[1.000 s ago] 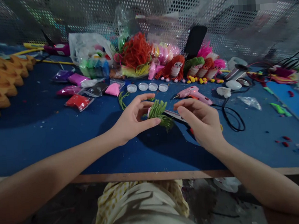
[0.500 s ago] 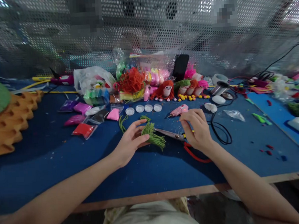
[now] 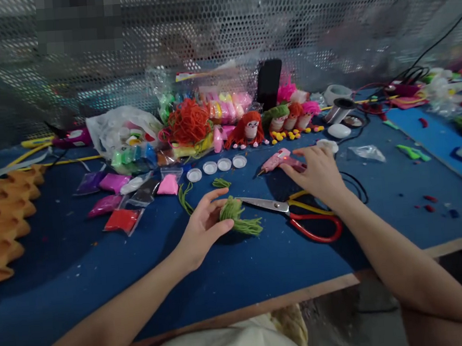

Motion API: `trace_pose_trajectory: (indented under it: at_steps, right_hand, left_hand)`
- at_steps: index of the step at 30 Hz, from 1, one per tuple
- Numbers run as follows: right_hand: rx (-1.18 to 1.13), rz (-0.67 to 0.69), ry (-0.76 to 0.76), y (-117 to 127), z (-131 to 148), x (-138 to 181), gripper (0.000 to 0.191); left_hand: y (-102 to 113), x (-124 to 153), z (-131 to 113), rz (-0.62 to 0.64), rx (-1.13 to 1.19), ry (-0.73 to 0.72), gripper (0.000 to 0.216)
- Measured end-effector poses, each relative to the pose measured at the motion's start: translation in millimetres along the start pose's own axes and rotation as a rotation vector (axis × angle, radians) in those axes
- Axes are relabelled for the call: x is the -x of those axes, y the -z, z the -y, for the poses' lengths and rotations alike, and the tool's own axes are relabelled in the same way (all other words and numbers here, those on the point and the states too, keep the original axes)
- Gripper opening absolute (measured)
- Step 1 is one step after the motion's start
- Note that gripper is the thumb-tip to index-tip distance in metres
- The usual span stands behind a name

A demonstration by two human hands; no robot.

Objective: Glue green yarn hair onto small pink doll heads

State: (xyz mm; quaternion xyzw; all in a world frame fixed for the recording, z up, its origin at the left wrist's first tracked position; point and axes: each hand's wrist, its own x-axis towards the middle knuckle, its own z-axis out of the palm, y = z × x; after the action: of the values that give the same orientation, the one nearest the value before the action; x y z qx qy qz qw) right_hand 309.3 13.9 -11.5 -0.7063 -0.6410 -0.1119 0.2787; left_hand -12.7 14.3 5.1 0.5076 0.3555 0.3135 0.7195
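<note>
My left hand (image 3: 205, 227) is closed around a bundle of green yarn (image 3: 242, 222), whose loose strands hang out to the right past the thumb. My right hand (image 3: 317, 173) reaches over the handle end of a pink glue gun (image 3: 276, 161). Its thumb and fingers are apart, and whether they touch the gun cannot be seen clearly. Between the hands lie scissors (image 3: 270, 204) with one red and one yellow handle, their tip close to the yarn. A short green yarn piece (image 3: 221, 182) and longer green strands (image 3: 184, 199) lie behind my left hand.
Several white round caps (image 3: 225, 164) stand in a row. Yarn-haired dolls (image 3: 250, 127), a heap of orange yarn (image 3: 189, 122) and a dark phone (image 3: 269, 83) are behind them. Small clay bags (image 3: 122, 220) lie left, near an orange egg tray (image 3: 12, 207). A black cable (image 3: 359, 183) curls at right.
My right hand has moved from above the scissors' handles to the glue gun, its fingers spreading from a pinch. My left hand still holds the yarn. The camera view has shifted.
</note>
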Motion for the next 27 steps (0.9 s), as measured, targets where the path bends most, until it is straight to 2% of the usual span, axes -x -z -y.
trace_pose_trajectory:
  at_steps: [3,5,10,16,21,23,25,27]
  right_hand:
    - [0.016,0.160,0.008,-7.0,-9.7,-0.5,0.031]
    - [-0.015,0.186,0.001,-8.5,-12.6,-1.6,0.024]
    - [-0.003,0.117,-0.040,-6.4,-14.8,-1.7,0.029]
    - [0.007,0.032,-0.038,-12.5,-19.1,3.0,0.033]
    - [0.030,-0.059,-0.009,4.3,-4.1,-3.1,0.038]
    - [-0.036,0.027,0.086,19.3,8.8,-3.7,0.030]
    - [-0.158,0.231,0.224,33.2,23.1,2.2,0.025]
    - [-0.187,0.391,0.312,42.3,36.9,15.1,0.029]
  left_hand:
    - [4.8,0.6,2.2,0.016,-0.029,-0.009,0.058]
    - [9.6,1.3,2.2,0.036,-0.026,-0.028,0.059]
    - [16.5,3.4,-3.7,0.038,-0.101,-0.063,0.060]
    - [9.8,3.6,-9.4,0.042,-0.180,-0.123,0.057]
    - [13.4,2.7,-3.4,-0.081,-0.196,-0.214,0.060]
    - [16.0,1.0,-1.7,-0.114,-0.194,-0.242,0.061]
    - [17.7,-1.4,-1.0,-0.129,-0.190,-0.270,0.062]
    - [18.6,-3.7,-0.7,-0.136,-0.183,-0.315,0.062]
